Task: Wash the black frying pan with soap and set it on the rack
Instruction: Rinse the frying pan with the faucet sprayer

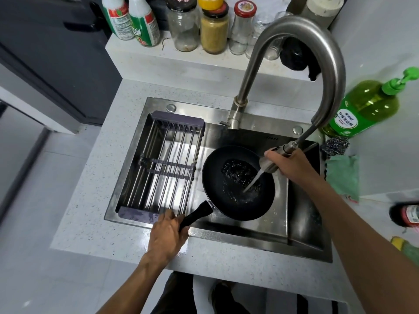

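Note:
The black frying pan [238, 182] sits over the steel sink [301, 223], tilted a little, with water pooling inside. My left hand [167, 234] grips its black handle at the sink's front edge. My right hand [288, 164] holds the pull-out faucet spray head [268, 165], and a stream of water runs from it into the pan. The metal drying rack [163, 168] with purple ends spans the sink's left half. A green dish soap pump bottle [365, 107] stands on the counter at the right.
The curved faucet neck [317, 53] arches over the sink. A steel scourer [335, 146] and a green cloth [344, 175] lie right of the sink. Jars and bottles [213, 26] line the back ledge. A dark bottle [405, 215] lies at the far right.

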A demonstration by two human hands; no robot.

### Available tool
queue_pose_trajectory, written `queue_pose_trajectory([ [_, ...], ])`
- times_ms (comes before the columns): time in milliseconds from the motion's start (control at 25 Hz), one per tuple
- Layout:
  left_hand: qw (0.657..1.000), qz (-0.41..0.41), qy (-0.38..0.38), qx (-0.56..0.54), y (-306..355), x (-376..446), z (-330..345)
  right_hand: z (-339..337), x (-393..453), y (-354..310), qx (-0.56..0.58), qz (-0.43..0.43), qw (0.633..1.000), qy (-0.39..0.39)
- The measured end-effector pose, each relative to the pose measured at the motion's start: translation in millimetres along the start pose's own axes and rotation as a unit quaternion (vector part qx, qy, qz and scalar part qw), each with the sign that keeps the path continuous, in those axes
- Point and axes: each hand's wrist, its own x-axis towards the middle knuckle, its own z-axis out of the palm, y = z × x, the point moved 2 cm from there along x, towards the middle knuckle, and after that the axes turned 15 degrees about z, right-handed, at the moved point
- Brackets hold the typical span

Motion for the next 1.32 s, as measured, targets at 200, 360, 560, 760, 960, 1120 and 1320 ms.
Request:
queue_pose_trajectory([
  [200,0.999,-0.022,0.007,-0.030,5,4,-1,13,4,-18,0.081,0.003,0.997,-0.018],
  [360,0.999,-0.027,0.019,0.002,7,3,-2,23,5,-27,0.112,0.001,0.994,-0.008],
  [560,0.999,-0.036,0.012,-0.004,7,3,-3,24,5,-31,0.150,0.000,0.989,-0.007],
  [760,0.994,-0.072,0.017,-0.077,10,4,-6,27,0,-27,0.135,0.003,0.990,-0.043],
  [960,0.998,-0.041,0.021,-0.043,8,7,-4,20,-10,-14,0.090,0.015,0.994,-0.059],
  [1120,0.998,-0.041,0.020,-0.036,6,8,-1,13,-16,-2,0.062,0.016,0.995,-0.070],
  [1320,0.998,-0.042,0.023,-0.034,6,8,-1,2,-16,12,0.062,0.034,0.994,-0.080],
])
